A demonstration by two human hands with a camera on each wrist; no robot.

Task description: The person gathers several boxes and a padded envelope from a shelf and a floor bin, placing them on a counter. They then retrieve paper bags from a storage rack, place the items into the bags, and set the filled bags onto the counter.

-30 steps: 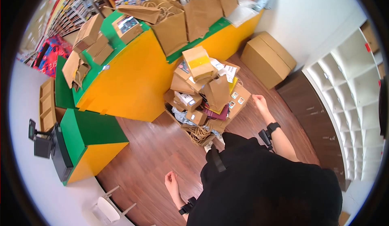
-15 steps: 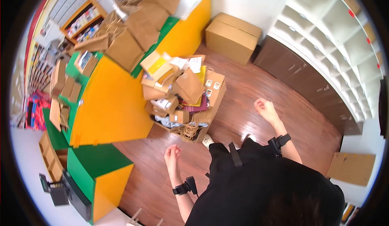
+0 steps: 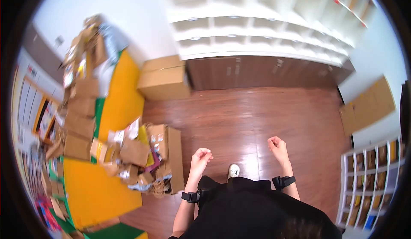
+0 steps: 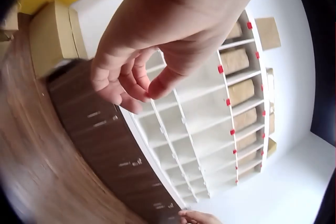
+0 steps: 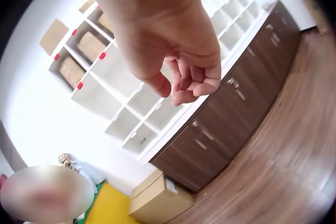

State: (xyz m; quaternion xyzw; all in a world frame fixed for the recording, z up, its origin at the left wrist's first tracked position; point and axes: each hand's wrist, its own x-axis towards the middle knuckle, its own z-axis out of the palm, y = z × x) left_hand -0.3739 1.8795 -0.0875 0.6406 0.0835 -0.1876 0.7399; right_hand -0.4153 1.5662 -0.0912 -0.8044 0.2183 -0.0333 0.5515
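Both hands are held out over the wooden floor in front of the body, holding nothing. In the head view the left hand is just right of a heaped carton, not touching it. The right hand is farther right, apart from everything. Loosely curled fingers show on the left hand in the left wrist view, with nothing between thumb and fingers. Similarly, the right hand hangs with relaxed, bent fingers in the right wrist view.
White shelving over dark brown cabinets lines the far wall. A closed cardboard box stands beside the cabinets. At left is a yellow and green counter with paper bags. Another shelf stands at the right.
The view has swung right, so the counter and heaped carton now lie to the left and the shelving lies ahead. Both hands remain free.
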